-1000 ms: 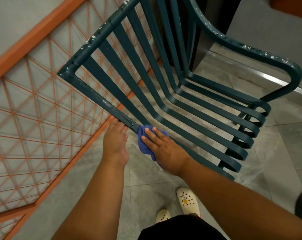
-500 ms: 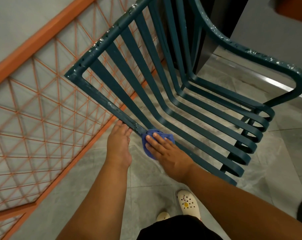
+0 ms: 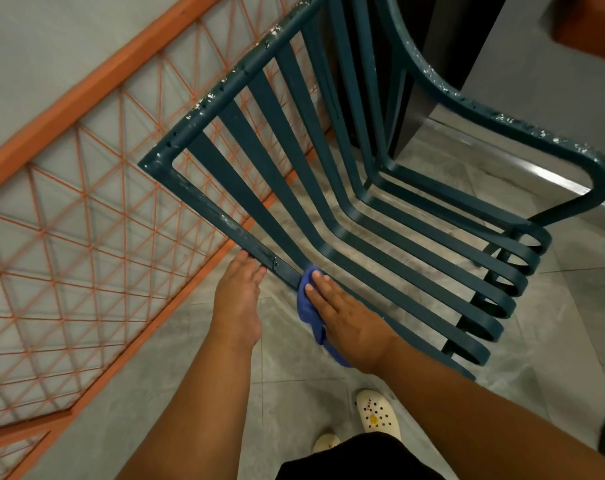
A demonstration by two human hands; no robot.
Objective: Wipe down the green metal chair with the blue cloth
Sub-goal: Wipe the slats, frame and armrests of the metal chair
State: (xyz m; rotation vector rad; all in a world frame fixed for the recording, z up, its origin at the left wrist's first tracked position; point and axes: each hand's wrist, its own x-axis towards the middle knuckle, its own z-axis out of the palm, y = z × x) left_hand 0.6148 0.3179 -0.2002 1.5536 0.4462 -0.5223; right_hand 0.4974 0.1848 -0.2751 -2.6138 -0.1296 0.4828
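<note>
Tiled corridor or patio, orange lattice panel (image 3: 86,216), grey wall (image 3: 34,53)

Grey tiled floor (image 3: 287,403); orange lattice railing (image 3: 86,209).

One head-worn view looks steeply down, close above the chair (image 3: 346,209).

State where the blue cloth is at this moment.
In the head view, the blue cloth lies low and centre, pressed under the right hand against the green chair frame's near bar, just right of the left hand.
</note>
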